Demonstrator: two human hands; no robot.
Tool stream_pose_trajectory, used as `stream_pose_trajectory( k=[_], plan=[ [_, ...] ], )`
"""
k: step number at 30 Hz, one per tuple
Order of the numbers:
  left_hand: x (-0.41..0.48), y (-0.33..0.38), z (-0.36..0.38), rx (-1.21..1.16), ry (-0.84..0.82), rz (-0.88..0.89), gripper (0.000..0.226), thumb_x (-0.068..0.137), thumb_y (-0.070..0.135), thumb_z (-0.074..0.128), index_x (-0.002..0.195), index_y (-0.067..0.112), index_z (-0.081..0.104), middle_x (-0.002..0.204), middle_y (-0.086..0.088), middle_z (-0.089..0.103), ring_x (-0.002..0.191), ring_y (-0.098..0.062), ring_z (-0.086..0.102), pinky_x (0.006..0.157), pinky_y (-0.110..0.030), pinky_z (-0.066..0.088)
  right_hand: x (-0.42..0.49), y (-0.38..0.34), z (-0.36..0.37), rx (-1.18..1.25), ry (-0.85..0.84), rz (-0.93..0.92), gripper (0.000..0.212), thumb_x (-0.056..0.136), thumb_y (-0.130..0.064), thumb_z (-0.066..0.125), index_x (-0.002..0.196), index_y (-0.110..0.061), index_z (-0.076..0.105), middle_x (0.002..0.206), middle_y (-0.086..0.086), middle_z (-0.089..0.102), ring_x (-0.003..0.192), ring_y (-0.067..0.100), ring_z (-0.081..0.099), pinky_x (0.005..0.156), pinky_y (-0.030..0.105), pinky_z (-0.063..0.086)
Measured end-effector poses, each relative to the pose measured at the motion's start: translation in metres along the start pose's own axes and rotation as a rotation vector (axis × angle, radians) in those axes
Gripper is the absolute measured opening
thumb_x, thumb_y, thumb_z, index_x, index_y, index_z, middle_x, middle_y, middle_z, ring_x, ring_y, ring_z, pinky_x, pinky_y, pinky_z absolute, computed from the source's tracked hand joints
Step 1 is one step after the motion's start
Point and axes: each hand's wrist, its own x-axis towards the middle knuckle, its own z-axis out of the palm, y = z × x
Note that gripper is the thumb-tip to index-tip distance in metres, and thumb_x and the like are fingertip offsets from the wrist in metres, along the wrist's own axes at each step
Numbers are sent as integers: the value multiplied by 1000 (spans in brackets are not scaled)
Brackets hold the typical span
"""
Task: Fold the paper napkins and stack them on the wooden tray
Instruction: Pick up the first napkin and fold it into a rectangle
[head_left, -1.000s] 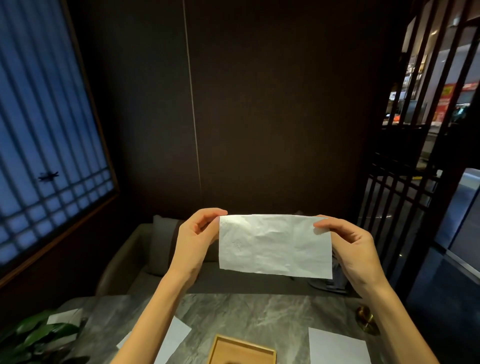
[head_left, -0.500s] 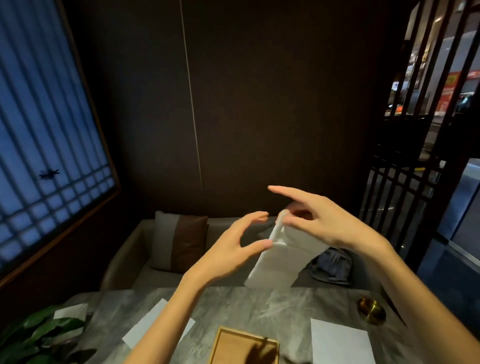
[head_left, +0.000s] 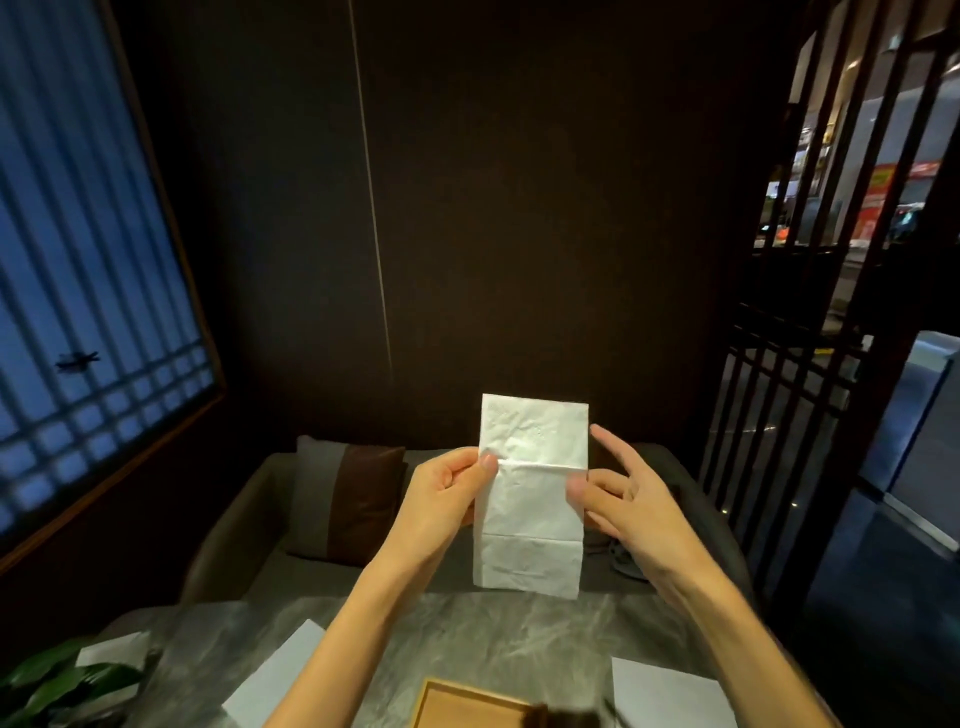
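Wooden tray (head_left: 457, 701) is lying nearest on the tabletop (head_left: 519, 639); beyond, left hand (head_left: 441, 499) is pinching the folded paper napkin (head_left: 530, 525) upright in midair at its crease, right hand (head_left: 628, 504) is hovering released beside it, best squaring edges before creasing.

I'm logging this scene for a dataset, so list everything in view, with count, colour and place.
held napkin: 1, white, folded, upright in the air between the hands
flat napkins: 2, white, on the table, one left of the tray, one right
wooden tray: 1, light brown, on the table, bottom centre
table: 1, grey marbled, foreground
plant: 1, green, bottom left
white sheet: 1, white, beside the plant
sofa: 1, grey, behind the table
cushion: 1, grey and brown, on the sofa
window: 1, blue-lit lattice, left wall
slatted screen: 1, dark, right side
left hand: 1, pinches the napkin's left edge
right hand: 1, fingers spread at its right edge; contact unclear
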Motion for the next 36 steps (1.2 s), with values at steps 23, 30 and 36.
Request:
stream_pose_trajectory(
  k=[23, 30, 36],
  plan=[
    [7, 1, -14, 545, 39, 364, 23, 98, 21, 64, 95, 44, 67, 90, 36, 68, 97, 11, 64, 74, -8, 54, 15, 8, 6, -218, 166, -324, 15, 89, -20, 72, 102, -26, 76, 99, -13, 77, 96, 3, 71, 87, 29, 58],
    [11, -3, -12, 484, 138, 312, 7, 97, 30, 64, 93, 35, 66, 105, 20, 62, 107, 7, 58, 85, -5, 49, 15, 4, 7, -344, 161, -363, 9, 94, -26, 65, 98, -29, 73, 100, -16, 72, 100, 3, 67, 83, 22, 56],
    [3, -7, -14, 40, -147, 9, 66, 90, 13, 74, 128, 58, 43, 99, 0, 76, 94, -18, 76, 75, -20, 60, 18, -3, 5, -182, 198, -331, 19, 95, -18, 65, 112, -25, 70, 103, -7, 72, 99, 8, 68, 74, 15, 53]
  ],
)
